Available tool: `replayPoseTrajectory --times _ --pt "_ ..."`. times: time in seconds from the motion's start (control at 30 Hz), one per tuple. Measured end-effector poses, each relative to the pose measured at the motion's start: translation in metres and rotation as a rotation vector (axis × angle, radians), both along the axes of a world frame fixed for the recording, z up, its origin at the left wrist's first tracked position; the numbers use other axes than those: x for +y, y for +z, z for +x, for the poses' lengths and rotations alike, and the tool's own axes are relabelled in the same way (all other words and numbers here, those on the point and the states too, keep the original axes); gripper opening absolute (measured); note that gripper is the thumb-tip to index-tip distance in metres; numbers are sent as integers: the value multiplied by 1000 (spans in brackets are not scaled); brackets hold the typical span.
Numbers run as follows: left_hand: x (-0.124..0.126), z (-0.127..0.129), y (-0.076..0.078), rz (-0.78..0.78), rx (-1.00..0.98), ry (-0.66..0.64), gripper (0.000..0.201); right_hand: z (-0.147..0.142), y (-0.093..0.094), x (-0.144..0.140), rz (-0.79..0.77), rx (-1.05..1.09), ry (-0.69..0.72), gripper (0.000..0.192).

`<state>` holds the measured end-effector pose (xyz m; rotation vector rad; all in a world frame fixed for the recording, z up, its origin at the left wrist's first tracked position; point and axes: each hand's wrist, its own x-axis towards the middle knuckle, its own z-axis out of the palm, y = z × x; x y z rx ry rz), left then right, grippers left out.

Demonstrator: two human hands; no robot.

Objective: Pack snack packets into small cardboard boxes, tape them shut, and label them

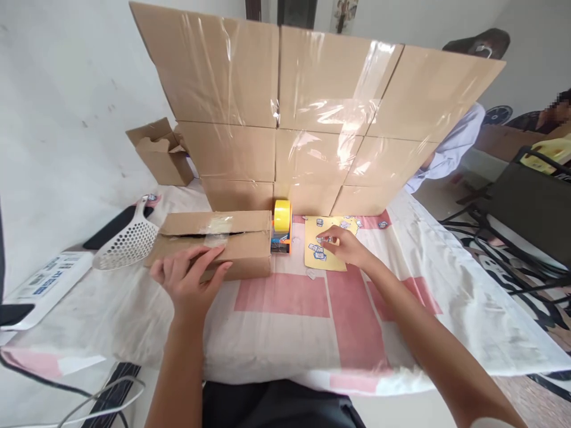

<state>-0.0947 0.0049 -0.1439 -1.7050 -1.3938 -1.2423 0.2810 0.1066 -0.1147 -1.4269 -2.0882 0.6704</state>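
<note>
My left hand [191, 273] lies over the front of a closed cardboard box [241, 255], its fingers flat near a strip of clear tape [218, 229] on the top seam and its thumb apart. Just beyond the box's right end stands a tape dispenser [282, 223] with a yellow roll. Over a yellow sheet [330, 260] printed with small cartoon figures, my right hand [341, 244] is pinched, thumb against forefinger. Whatever is between those fingertips is too small to make out.
A tall taped cardboard panel [312, 113] stands across the back. At left are a small open carton [167, 163], a white perforated scoop [129, 242] and a white box with blue lettering [51, 285]. Another person's sleeve [450, 148] shows behind the panel; chairs stand at right.
</note>
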Motion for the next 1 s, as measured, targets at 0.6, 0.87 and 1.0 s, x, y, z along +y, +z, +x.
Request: replayPoseTrajectory --times 0.6,0.87,1.0 --pt "0 -11 -13 -6 -69 -1 35 -1 -25 -21 -27 -127 254 20" --pt "1 -11 -11 -16 -62 6 35 -4 -14 -25 -5 64 206 13" --pt "-16 4 -10 38 -190 -95 31 -8 4 -39 -99 275 193 9"
